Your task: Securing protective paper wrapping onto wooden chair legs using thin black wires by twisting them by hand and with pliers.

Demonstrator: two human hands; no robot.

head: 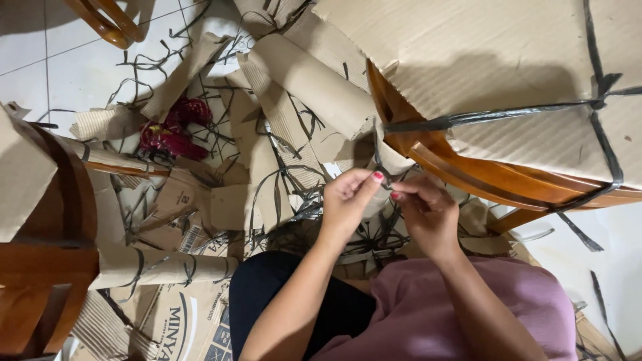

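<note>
My left hand [348, 197] and my right hand [426, 208] meet at the middle of the view, fingertips pinched together on a thin black plastic strap [386, 170]. The strap runs up to the edge of a wooden chair [468, 170] wrapped in brown corrugated cardboard [481, 60]. More black strap [508, 115] crosses the cardboard wrapping and is knotted at the upper right. What lies between my fingertips is too small to make out beyond the strap.
Torn cardboard pieces and rolls [314, 80] and loose black straps [281, 180] litter the white tiled floor [80, 73]. A red object [170, 130] lies among them. Another wrapped wooden chair [47, 220] stands at left. A printed cardboard box [180, 321] lies at the bottom.
</note>
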